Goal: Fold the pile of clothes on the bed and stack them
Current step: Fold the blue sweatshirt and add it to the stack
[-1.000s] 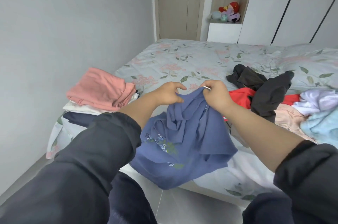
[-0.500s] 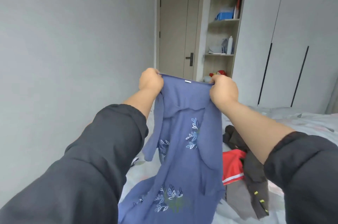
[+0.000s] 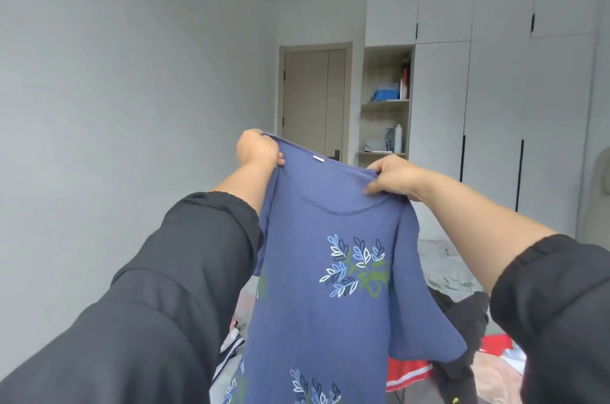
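A blue shirt with a leaf print (image 3: 330, 271) hangs spread out in the air in front of me. My left hand (image 3: 259, 149) grips its left shoulder and my right hand (image 3: 394, 177) grips its right shoulder, both raised at about head height. Below and to the right, part of the unfolded pile shows on the bed (image 3: 442, 261): a black garment (image 3: 462, 314) and a red one (image 3: 409, 370). The stack of folded clothes is mostly hidden behind the shirt and my left sleeve; only a striped edge (image 3: 231, 342) peeks out.
A grey wall runs along the left. At the far end stand a beige door (image 3: 313, 100), open shelves (image 3: 386, 103) with bottles and a blue box, and white wardrobes (image 3: 495, 90).
Both hands lifted the blue shirt off the bed, raised it high and drew apart, so it now hangs open. My view tilted up from the bed to the far wall.
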`<action>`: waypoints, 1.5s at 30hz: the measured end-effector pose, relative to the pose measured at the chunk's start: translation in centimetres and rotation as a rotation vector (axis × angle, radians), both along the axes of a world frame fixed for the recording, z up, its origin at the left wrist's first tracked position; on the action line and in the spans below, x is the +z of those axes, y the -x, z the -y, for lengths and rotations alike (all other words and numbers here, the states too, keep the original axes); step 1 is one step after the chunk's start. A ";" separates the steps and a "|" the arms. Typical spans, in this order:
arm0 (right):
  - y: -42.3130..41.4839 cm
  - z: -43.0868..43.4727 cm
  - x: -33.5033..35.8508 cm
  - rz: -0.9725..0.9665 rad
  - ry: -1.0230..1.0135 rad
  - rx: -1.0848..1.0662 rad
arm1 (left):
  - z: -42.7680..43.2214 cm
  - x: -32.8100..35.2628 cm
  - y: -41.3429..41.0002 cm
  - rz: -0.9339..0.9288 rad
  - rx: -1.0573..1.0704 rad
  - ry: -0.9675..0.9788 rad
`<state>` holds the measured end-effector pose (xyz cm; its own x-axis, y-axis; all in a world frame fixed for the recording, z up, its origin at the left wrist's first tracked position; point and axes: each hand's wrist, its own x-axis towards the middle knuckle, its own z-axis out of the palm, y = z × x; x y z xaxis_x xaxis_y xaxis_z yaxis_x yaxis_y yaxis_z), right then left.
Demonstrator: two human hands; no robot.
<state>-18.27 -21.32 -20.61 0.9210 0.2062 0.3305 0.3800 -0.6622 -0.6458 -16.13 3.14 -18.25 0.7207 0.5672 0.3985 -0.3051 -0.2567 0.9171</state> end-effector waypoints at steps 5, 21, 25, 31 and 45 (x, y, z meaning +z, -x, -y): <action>1.2 2.3 1.8 0.403 -0.191 -0.543 | -0.4 1.4 3.0 0.056 -0.001 0.077; 9.2 1.0 9.0 0.772 -0.680 -0.320 | 4.5 7.5 9.9 0.447 0.064 0.202; 11.2 0.1 10.2 0.852 -0.694 -0.264 | 6.2 9.6 11.9 0.655 0.059 0.388; 12.9 -1.1 9.9 1.021 -0.672 -0.282 | 6.7 10.6 13.4 0.867 0.132 0.444; 0.6 -0.1 -1.8 0.706 -0.036 -0.439 | 1.9 -1.1 0.4 0.053 0.337 -0.279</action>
